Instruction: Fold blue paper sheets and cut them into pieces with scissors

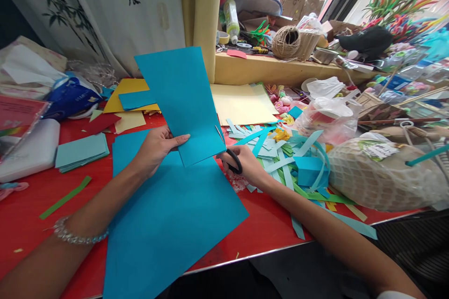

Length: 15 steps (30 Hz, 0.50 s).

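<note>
A blue sheet of paper (pixel 180 98) is held up off the table by my left hand (pixel 157 149), its thumb on the front face near the lower left edge. My right hand (pixel 245 163) is closed round the black handles of a pair of scissors (pixel 234 160). The scissor blades point up and lie at the lower right edge of the held sheet; part of them is hidden by the paper. Beneath both hands, larger blue sheets (pixel 175 224) lie on the red table (pixel 224 247) and reach past its front edge.
Light blue and green paper strips (pixel 280 163) lie heaped at the right, beside a net-wrapped bundle (pixel 382 173). A stack of pale blue cards (pixel 82 152) and a green strip (pixel 65 197) lie at the left. Cream sheets (pixel 242 105) lie behind. A cluttered ledge (pixel 259 67) runs along the back.
</note>
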Motion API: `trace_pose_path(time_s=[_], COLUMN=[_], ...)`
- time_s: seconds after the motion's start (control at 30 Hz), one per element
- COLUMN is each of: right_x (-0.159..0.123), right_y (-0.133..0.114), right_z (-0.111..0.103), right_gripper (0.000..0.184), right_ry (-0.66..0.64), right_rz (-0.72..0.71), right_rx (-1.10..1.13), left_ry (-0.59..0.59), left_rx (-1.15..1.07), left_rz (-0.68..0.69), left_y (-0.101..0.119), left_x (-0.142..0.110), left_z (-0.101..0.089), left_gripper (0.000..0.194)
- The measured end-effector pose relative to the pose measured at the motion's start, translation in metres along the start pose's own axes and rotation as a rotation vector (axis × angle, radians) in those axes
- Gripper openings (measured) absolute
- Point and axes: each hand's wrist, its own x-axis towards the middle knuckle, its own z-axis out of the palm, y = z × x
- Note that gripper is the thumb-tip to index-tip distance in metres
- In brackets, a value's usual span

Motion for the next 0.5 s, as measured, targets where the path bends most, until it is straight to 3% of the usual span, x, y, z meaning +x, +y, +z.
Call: trace_pose_path(time_s=[0.5], right_x=[0.004], right_y=[0.01], right_z=[-0.002], right_gripper=[0.032], right_ry=[-0.028], right_rz=[0.025], right_rx=[0.041], left_ry=[0.006], left_rx=[0.022], left_rz=[-0.04], left_y=[0.002], left_x=[-0.001], left_z=[0.001], left_gripper=[0.044])
